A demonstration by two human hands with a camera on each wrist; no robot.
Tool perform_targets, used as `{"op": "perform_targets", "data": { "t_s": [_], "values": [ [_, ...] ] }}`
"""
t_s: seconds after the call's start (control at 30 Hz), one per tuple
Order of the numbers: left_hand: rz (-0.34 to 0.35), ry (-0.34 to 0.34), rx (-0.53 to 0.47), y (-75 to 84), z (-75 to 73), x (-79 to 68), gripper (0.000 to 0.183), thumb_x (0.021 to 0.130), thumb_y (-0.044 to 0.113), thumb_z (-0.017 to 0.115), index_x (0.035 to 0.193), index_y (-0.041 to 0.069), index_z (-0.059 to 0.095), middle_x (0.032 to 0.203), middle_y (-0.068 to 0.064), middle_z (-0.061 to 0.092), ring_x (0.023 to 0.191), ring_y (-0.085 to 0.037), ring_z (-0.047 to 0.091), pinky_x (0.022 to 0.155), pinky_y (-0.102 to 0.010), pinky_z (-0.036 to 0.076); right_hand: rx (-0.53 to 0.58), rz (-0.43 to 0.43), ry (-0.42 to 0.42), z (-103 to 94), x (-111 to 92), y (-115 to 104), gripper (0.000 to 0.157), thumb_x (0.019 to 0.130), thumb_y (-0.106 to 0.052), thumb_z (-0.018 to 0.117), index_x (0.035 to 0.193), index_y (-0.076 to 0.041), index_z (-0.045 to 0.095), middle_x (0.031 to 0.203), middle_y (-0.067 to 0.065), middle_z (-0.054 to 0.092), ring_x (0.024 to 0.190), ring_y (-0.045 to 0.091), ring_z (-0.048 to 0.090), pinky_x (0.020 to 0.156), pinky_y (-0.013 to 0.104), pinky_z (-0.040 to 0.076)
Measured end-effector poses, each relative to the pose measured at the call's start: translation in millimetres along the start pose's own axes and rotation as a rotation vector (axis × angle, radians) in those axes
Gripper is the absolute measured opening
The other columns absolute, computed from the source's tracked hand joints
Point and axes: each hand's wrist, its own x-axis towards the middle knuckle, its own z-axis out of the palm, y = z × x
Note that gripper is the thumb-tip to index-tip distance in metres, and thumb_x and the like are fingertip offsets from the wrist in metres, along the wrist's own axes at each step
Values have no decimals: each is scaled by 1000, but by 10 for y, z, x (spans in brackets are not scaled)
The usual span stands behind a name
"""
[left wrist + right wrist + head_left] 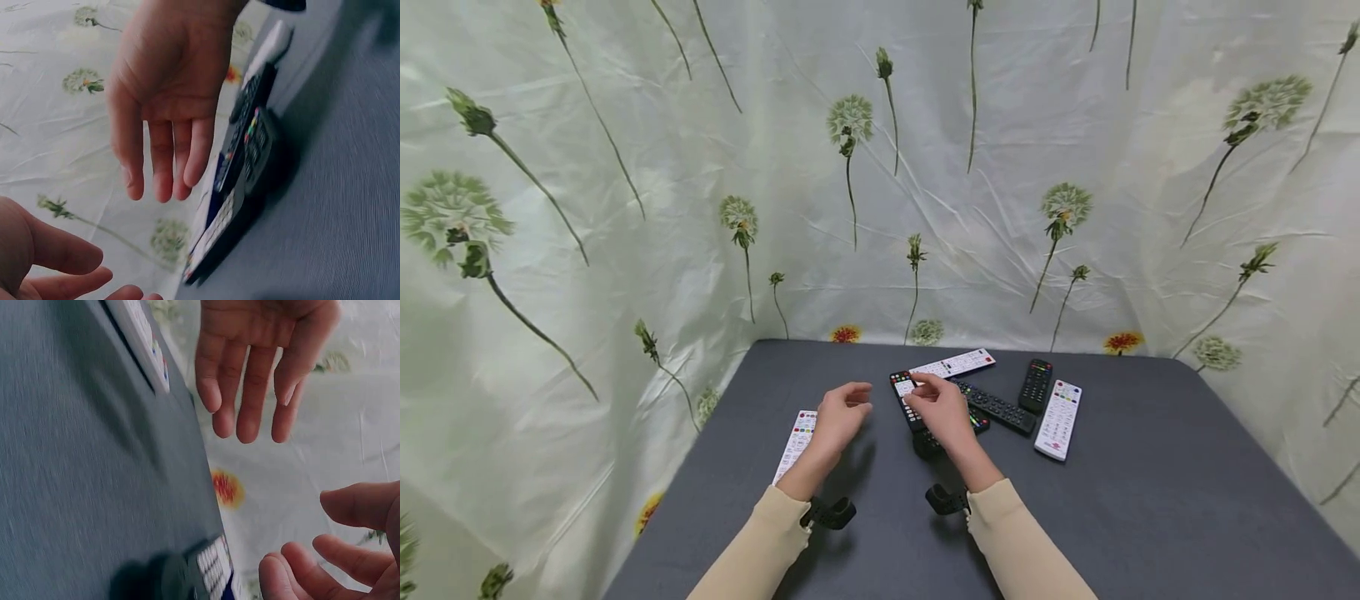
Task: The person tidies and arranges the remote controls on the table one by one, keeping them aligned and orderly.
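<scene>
Both hands hang in the air over the grey bench [1150,508], left hand [837,418] and right hand [946,410] side by side, palms turned roughly inward; on each the grip is apart, thumb standing off from loosely bent fingers with nothing between them, and that slackness suggests neither is bearing any weight.

A white remote [794,443] lies alone on the left, partly hidden behind the left hand; the other remotes are on the right, gathered into a loose group. Nearest the right hand is the black-and-white remote [903,389], which seems propped at its near end by a black remote [929,442] under it, probably why it sits raised; the right hand covers part of this pile, so I cannot tell every contact.

Behind it a far white remote [964,362] slants toward the far right; a long black remote [998,407] runs from the pile toward the near right; a small black remote [1036,385] stands just beside its near end, and a right-hand white remote [1059,421] lies farthest right; these last two have their button faces up and fully visible, perhaps because nothing is stacked on them.
</scene>
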Motion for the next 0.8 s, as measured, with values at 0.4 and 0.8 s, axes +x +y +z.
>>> {"op": "perform_targets", "data": {
  "t_s": [0.4,0.8],
  "values": [
    [-332,-113,-464,-86,463,185,49,93,-3,55,142,-5,52,125,-26,57,93,-28,62,90,-46,55,-186,53,-42,-46,87,272,44,92,-11,71,134,-2,63,107,15,72,101,31,68,82,47,54],
    [-365,-86,-527,-121,652,260,51,86,-12,52,138,-12,52,121,-27,56,83,-22,59,82,-38,59,-307,34,-84,8,119,300,53,83,-2,76,135,-2,63,103,13,73,85,19,70,80,43,55]
  ]
}}
